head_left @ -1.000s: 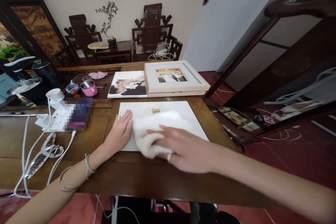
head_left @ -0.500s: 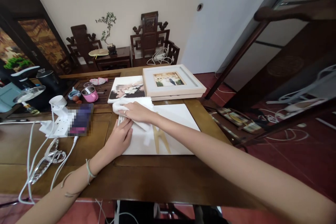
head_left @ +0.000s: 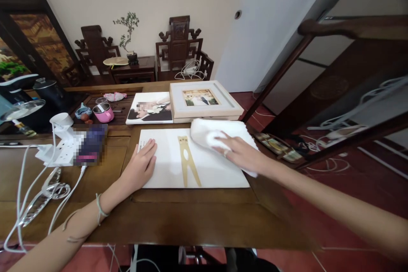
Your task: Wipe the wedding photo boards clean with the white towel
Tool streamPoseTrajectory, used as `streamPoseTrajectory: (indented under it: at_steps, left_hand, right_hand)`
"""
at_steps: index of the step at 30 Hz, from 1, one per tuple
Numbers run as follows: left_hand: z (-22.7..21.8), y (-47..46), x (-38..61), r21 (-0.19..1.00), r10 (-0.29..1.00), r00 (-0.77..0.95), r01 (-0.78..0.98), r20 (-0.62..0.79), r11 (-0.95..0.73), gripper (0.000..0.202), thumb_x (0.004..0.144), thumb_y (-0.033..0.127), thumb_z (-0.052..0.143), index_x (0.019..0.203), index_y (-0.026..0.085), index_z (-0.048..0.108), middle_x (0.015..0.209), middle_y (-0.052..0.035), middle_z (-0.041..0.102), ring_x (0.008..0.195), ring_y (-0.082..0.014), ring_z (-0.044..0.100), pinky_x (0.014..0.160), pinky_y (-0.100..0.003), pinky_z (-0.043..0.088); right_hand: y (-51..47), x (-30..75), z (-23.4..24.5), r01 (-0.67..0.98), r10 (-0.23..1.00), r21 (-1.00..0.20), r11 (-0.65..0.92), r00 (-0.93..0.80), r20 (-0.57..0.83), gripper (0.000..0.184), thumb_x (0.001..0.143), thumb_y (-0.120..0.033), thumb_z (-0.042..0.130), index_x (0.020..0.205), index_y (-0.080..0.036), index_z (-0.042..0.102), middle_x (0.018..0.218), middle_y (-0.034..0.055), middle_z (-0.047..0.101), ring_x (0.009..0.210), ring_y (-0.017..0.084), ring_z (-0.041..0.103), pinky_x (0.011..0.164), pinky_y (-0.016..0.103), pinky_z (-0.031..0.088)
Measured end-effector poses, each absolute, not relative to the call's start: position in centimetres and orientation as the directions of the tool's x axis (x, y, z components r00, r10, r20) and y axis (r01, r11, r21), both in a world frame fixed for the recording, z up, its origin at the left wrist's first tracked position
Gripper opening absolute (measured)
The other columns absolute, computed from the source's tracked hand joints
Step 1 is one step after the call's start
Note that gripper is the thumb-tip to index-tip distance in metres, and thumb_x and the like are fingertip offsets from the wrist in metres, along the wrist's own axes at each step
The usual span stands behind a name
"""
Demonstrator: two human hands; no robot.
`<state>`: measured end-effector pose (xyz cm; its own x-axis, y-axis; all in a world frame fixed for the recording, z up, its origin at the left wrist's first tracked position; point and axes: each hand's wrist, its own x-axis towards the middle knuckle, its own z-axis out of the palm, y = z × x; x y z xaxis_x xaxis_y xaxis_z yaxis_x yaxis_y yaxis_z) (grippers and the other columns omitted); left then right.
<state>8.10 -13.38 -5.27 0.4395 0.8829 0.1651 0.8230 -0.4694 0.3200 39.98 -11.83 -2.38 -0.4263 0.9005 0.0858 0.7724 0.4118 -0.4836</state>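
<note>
A white board (head_left: pixel 165 170) lies flat on the wooden table, printed with a gold forked figure (head_left: pixel 185 157) and small dark lettering near its left edge. My left hand (head_left: pixel 142 163) rests on the board's left side, palm down with fingers stretched out. On the right part of the board, my right hand (head_left: pixel 237 151) grips a white cloth (head_left: pixel 204 131) that is bunched under the fingers. The cloth covers the board's upper right corner and hangs past its right side. My right fingertips are slightly smeared by motion.
Behind the board lie a photo print (head_left: pixel 153 108) and a pale framed picture (head_left: pixel 234 104). Leftward are a pink cup (head_left: pixel 103 113), a power strip (head_left: pixel 65 148) with white cables, a phone (head_left: pixel 92 144) and a clear hair claw (head_left: pixel 47 195). The table (head_left: pixel 191 216) ends at the right.
My right hand has moved the cloth from the board's upper left to its right side, uncovering the gold figure's top and the lettering. My left hand remains at the left edge.
</note>
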Motion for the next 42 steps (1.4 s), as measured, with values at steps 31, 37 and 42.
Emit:
streamPoseTrajectory:
  at_steps: [31,37,42]
  left_hand:
    - [-5.1,-13.2,8.3,0.292,0.880,0.458,0.831,0.125,-0.474,0.045,0.097,0.025,0.028,0.140,0.014,0.038,0.150,-0.0143,0.035,0.142,-0.0243,0.024,0.114,-0.055,0.018]
    - [-5.0,-13.2,8.4,0.280,0.878,0.458,0.832,0.138,-0.478,0.045,0.097,0.025,0.028,0.139,0.014,0.039,0.150,-0.0146,0.035,0.142,-0.0260,0.025,0.113,-0.057,0.020]
    - [-5.0,-13.2,8.3,0.278,0.877,0.462,0.832,0.131,-0.480,0.045,0.097,0.026,0.028,0.139,0.015,0.038,0.150,-0.0136,0.035,0.142,-0.0243,0.024,0.113,-0.056,0.019]
  right_hand:
    - [-18.7,41.0,-3.3,0.641,0.681,-0.271,0.718,-0.727,0.088,0.041,0.066,0.001,0.038,0.082,-0.020,0.069,0.153,-0.0016,0.029,0.143,0.030,0.002,0.111,0.065,0.006]
    - [-19.6,41.0,-2.8,0.644,0.674,-0.250,0.723,-0.736,0.056,0.042,0.066,0.002,0.037,0.085,-0.019,0.068,0.153,-0.0001,0.029,0.143,0.031,0.004,0.111,0.065,0.012]
    - [-12.9,40.1,-2.1,0.707,0.718,-0.259,0.658,-0.693,-0.064,0.054,0.060,0.004,0.040,0.101,-0.016,0.068,0.153,0.0049,0.028,0.142,0.035,0.004,0.107,0.070,0.016]
